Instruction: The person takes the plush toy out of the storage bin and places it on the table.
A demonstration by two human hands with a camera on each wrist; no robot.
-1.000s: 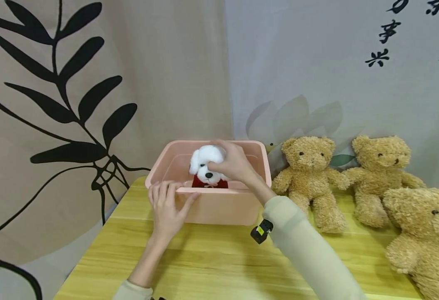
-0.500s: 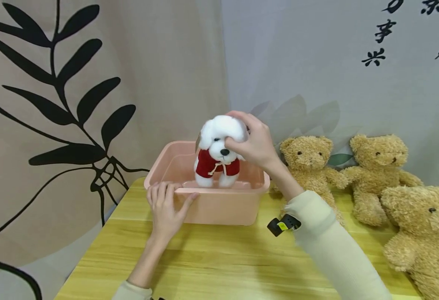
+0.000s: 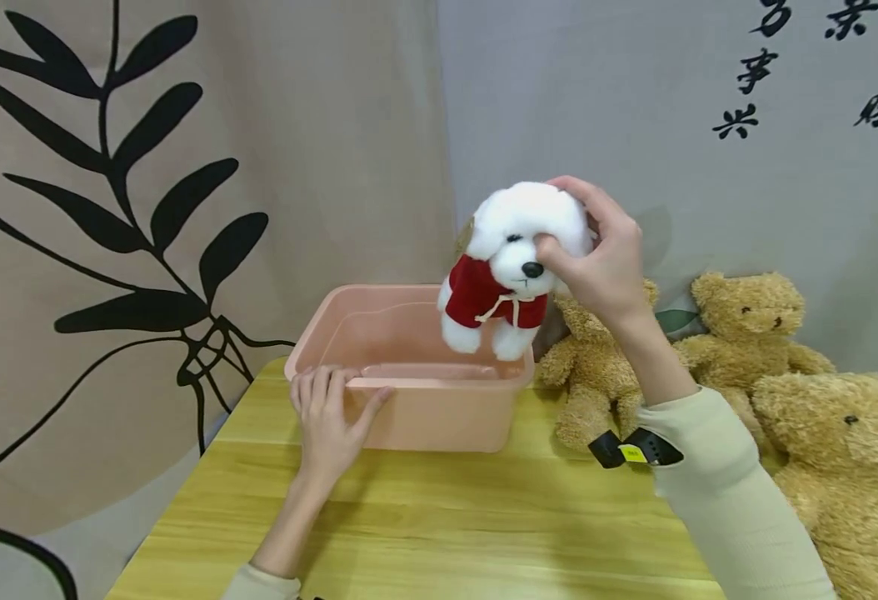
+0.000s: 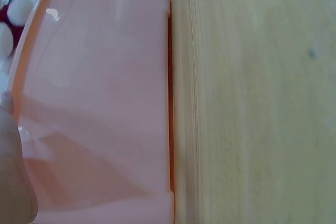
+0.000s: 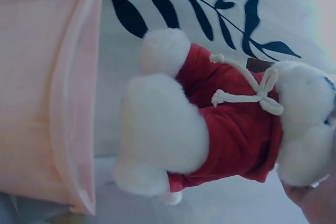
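Observation:
A white plush dog (image 3: 476, 292) in a red top with a white drawstring is held by the head in my right hand (image 3: 596, 258). It hangs upright above the right side of a pink plastic bin (image 3: 439, 421), its paws overlapping the bin's inside in the head view. In the right wrist view the dog's body (image 5: 236, 129) shows whole, with the bin (image 5: 37, 93) beside it. My left hand (image 3: 326, 433) grips the bin's near rim at the left, fingers hooked over the edge and thumb along the front wall.
Three tan teddy bears, one behind my right wrist (image 3: 589, 367), another at the back (image 3: 754, 325) and a third at front right (image 3: 844, 467), sit on the wooden table (image 3: 424, 517). A printed curtain (image 3: 349, 125) hangs close behind.
My right hand has lifted the plush dog up out of the bin and carried it rightward. The left hand has stayed at the rim.

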